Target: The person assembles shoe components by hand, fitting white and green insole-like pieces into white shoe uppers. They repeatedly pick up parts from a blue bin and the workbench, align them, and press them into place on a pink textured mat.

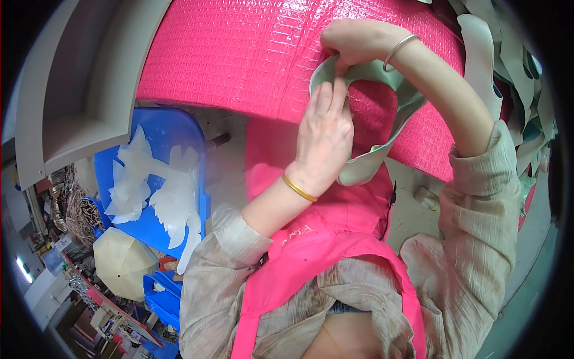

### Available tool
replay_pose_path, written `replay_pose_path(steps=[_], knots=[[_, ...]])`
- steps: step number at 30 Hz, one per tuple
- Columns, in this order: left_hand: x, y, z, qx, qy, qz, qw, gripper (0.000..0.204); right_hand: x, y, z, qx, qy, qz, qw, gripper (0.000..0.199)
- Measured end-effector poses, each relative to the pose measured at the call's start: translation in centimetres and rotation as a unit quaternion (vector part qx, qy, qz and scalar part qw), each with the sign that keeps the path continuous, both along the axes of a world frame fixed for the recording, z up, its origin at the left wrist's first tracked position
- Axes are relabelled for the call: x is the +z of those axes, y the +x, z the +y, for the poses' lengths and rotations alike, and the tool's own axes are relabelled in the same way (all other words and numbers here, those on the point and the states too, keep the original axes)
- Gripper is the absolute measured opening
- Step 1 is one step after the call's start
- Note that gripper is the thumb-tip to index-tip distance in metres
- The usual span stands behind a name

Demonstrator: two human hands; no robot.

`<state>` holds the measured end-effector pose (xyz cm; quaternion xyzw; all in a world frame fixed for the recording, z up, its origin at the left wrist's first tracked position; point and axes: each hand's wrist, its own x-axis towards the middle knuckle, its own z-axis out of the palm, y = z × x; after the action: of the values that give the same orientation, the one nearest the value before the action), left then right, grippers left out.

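A curved pale green cut piece (382, 149), like a shoe upper, lies over the edge of a bright pink textured sheet (251, 54). My left hand (326, 134), with a gold bangle at the wrist, pinches the piece's upper left edge. My right hand (353, 39), wearing a thin silver bangle, grips the same piece at its top bend. The two hands meet close together on the piece, whose lower end hangs down toward my pink apron (323, 239).
A blue plastic tray (173, 128) at the left holds several thin white cut pieces (161, 191). More pale cut pieces (484, 54) are stacked at the upper right. A grey shelf edge (84, 90) runs along the upper left. Cluttered bins stand at the lower left.
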<state>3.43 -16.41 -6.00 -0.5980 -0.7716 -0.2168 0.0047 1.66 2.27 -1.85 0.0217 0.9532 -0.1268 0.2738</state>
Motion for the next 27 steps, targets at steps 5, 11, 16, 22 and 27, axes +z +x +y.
replay_pose_path(steps=[5, 11, 16, 22, 27], knots=[[0.0, -1.7, 0.4, -0.032, 0.007, -0.036, 0.999, 0.035, 0.5, 0.2, 1.9, -0.034, -0.042, -0.008, 0.999, 0.034], [-0.9, -2.4, 1.1, -0.071, 0.059, -0.005, 0.996, 0.036, 2.5, 0.9, 2.2, -0.101, -0.067, -0.056, 0.991, 0.031], [-0.9, -3.1, 0.9, -0.090, 0.069, -0.040, 0.993, 0.036, 1.1, 1.8, 2.9, -0.134, -0.118, 0.031, 0.984, 0.026], [-1.3, -2.9, 1.0, -0.080, 0.085, -0.011, 0.993, 0.035, 2.4, 4.7, 3.5, -0.173, -0.153, 0.121, 0.965, 0.021], [-1.4, -2.9, 1.1, -0.072, 0.105, -0.031, 0.991, 0.034, 2.2, 5.3, 3.1, -0.240, -0.188, 0.136, 0.943, 0.030]])
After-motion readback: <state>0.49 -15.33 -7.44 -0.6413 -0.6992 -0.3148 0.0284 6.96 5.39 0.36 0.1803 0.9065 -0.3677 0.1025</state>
